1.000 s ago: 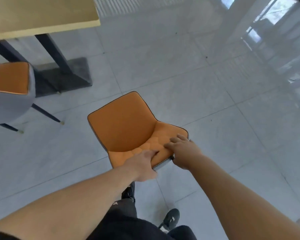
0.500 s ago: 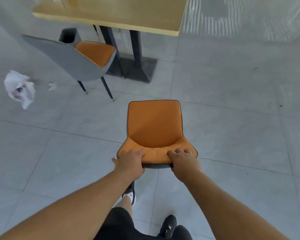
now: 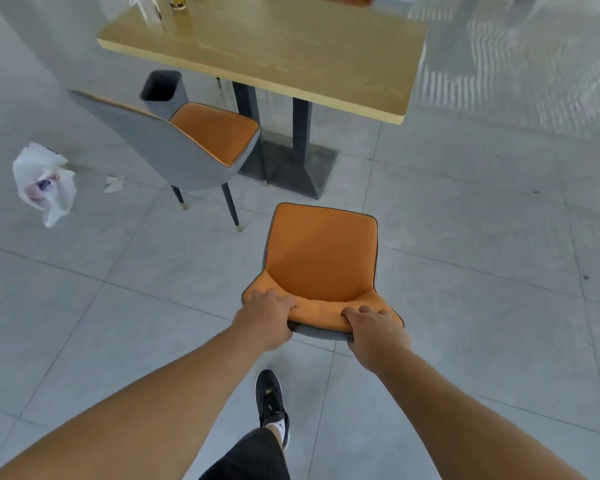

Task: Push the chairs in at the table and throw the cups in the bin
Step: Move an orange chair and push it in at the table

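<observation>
While both my hands curl over the top edge of the orange chair's (image 3: pixel 321 258) backrest, my left grip (image 3: pixel 269 315) pinches its left corner and my right grip (image 3: pixel 374 327) pinches the right, fingers on the orange padding. Its seat points away from my grip toward the table (image 3: pixel 291 50), well apart from it. Ahead and left of my left grip, a second chair (image 3: pixel 187 143) stands angled beside the table, with a dark bin (image 3: pixel 161 88) just behind it. Farther left a white plastic bag (image 3: pixel 44 181) lies on the floor (image 3: pixel 482 306).

Light: bright daylight, reflected as striped glare on the floor (image 3: pixel 520 74) at upper right.
Edges: bent by wide-angle distortion.
Shadows: soft.
</observation>
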Tool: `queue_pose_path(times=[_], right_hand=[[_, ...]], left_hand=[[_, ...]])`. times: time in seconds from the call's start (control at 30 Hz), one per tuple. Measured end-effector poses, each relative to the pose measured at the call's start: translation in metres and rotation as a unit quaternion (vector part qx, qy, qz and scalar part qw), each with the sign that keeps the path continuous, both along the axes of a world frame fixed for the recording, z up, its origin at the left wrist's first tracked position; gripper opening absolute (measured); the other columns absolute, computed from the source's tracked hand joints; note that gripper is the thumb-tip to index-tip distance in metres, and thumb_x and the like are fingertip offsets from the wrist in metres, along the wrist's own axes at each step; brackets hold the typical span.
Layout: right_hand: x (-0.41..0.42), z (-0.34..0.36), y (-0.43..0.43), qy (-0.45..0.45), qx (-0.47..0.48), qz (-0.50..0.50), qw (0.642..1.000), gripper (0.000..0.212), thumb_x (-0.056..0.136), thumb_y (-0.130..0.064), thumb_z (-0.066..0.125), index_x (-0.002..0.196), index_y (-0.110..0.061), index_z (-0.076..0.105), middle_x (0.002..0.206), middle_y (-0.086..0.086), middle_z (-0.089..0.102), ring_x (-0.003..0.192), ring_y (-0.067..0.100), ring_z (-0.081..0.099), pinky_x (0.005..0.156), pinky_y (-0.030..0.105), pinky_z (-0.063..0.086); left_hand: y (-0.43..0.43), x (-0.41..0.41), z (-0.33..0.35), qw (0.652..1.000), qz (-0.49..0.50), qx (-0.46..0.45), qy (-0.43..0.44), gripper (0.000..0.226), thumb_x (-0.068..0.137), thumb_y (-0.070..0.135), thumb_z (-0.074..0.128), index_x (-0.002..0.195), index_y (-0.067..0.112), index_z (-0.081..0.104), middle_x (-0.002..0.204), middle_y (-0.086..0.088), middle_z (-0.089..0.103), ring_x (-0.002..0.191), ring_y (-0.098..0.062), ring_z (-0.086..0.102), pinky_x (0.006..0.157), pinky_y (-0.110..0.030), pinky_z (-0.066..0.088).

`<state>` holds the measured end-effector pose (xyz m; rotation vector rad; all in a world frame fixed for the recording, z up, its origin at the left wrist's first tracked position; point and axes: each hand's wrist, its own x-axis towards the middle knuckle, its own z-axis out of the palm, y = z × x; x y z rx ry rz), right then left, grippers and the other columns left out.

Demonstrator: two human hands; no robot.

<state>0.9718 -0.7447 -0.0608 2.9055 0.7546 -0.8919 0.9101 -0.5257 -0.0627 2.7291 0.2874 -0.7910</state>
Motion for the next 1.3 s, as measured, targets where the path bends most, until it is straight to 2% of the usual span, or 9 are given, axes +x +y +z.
queue_pose_path(times=[0.3, 0.47, 0.6, 0.83, 1.0, 1.1, 1.17, 1.23, 1.3], right_hand=[[0.107, 0.001, 0.090, -0.014, 0.002, -0.006, 1.000, 0.039, 0.100, -0.033, 0.058, 0.138, -0.035, 0.050, 0.124, -0.003, 0.059, 0.112, 0.027, 0.054, 0.080, 0.040, 0.053], [0.168, -0.001, 0.134, -0.021, 0.016, -0.012, 1.000, 0.035, 0.099, -0.033, 0.057, 0.135, -0.034, 0.053, 0.124, -0.003, 0.060, 0.112, 0.028, 0.054, 0.077, 0.039, 0.051], [0.214, -0.003, 0.173, -0.034, 0.032, -0.016, 0.999, 0.034, 0.099, -0.032, 0.056, 0.133, -0.032, 0.054, 0.119, 0.000, 0.061, 0.110, 0.030, 0.056, 0.081, 0.043, 0.055], [0.310, 0.001, 0.214, -0.029, 0.016, -0.042, 0.999, 0.035, 0.100, -0.029, 0.058, 0.135, -0.031, 0.053, 0.121, 0.000, 0.060, 0.113, 0.029, 0.054, 0.084, 0.042, 0.054], [0.345, 0.008, 0.242, 0.022, -0.048, -0.117, 0.992, 0.040, 0.096, -0.015, 0.057, 0.134, -0.028, 0.051, 0.126, 0.002, 0.051, 0.123, 0.031, 0.044, 0.093, 0.056, 0.054], [0.339, 0.011, 0.250, 0.037, -0.167, -0.111, 0.979, 0.048, 0.094, -0.025, 0.058, 0.140, -0.030, 0.044, 0.134, 0.003, 0.050, 0.132, 0.037, 0.041, 0.106, 0.072, 0.037], [0.334, 0.012, 0.264, 0.031, -0.204, -0.109, 0.972, 0.057, 0.091, -0.037, 0.061, 0.144, -0.029, 0.041, 0.138, 0.005, 0.050, 0.135, 0.041, 0.039, 0.107, 0.074, 0.029], [0.328, 0.011, 0.290, 0.032, -0.160, -0.088, 0.983, 0.057, 0.088, -0.044, 0.063, 0.139, -0.028, 0.043, 0.134, 0.004, 0.052, 0.129, 0.037, 0.045, 0.106, 0.068, 0.033], [0.318, 0.008, 0.323, 0.021, -0.104, -0.049, 0.993, 0.047, 0.089, -0.044, 0.060, 0.132, -0.028, 0.047, 0.130, 0.002, 0.056, 0.120, 0.032, 0.052, 0.103, 0.058, 0.039]], left_hand=[[0.090, 0.110, 0.001, 1.000, -0.018, 0.001, -0.010, 0.045, 0.095, 0.039, 0.067, 0.137, 0.035, 0.054, 0.125, -0.003, 0.057, 0.115, -0.027, 0.051, 0.096, -0.045, 0.053], [0.139, 0.172, 0.000, 0.999, -0.036, 0.002, -0.029, 0.042, 0.095, 0.035, 0.067, 0.136, 0.032, 0.055, 0.127, -0.004, 0.058, 0.116, -0.028, 0.053, 0.098, -0.046, 0.052], [0.184, 0.226, 0.001, 0.998, -0.050, 0.010, -0.026, 0.042, 0.093, 0.033, 0.067, 0.135, 0.031, 0.057, 0.125, -0.005, 0.056, 0.115, -0.029, 0.052, 0.097, -0.047, 0.051], [0.225, 0.321, -0.001, 0.998, -0.051, -0.026, -0.037, 0.048, 0.094, 0.031, 0.068, 0.140, 0.027, 0.056, 0.129, -0.006, 0.056, 0.121, -0.031, 0.051, 0.101, -0.049, 0.049], [0.246, 0.358, -0.001, 0.997, -0.059, -0.049, -0.031, 0.054, 0.091, 0.036, 0.072, 0.142, 0.033, 0.054, 0.126, -0.003, 0.054, 0.117, -0.027, 0.053, 0.097, -0.050, 0.053], [0.257, 0.358, 0.000, 0.993, -0.095, -0.072, 0.015, 0.057, 0.086, 0.035, 0.073, 0.139, 0.034, 0.054, 0.130, 0.002, 0.056, 0.115, -0.026, 0.056, 0.094, -0.048, 0.054], [0.275, 0.356, -0.001, 0.991, -0.131, -0.040, 0.011, 0.051, 0.085, 0.034, 0.071, 0.133, 0.033, 0.056, 0.128, 0.003, 0.060, 0.113, -0.027, 0.059, 0.092, -0.046, 0.054], [0.310, 0.356, 0.000, 0.986, -0.161, 0.048, -0.004, 0.042, 0.088, 0.034, 0.068, 0.127, 0.029, 0.056, 0.123, -0.002, 0.061, 0.112, -0.028, 0.058, 0.097, -0.049, 0.050], [0.356, 0.355, 0.002, 0.977, -0.165, 0.133, 0.010, 0.041, 0.091, 0.031, 0.063, 0.130, 0.027, 0.053, 0.125, -0.003, 0.058, 0.118, -0.028, 0.054, 0.107, -0.055, 0.040]])
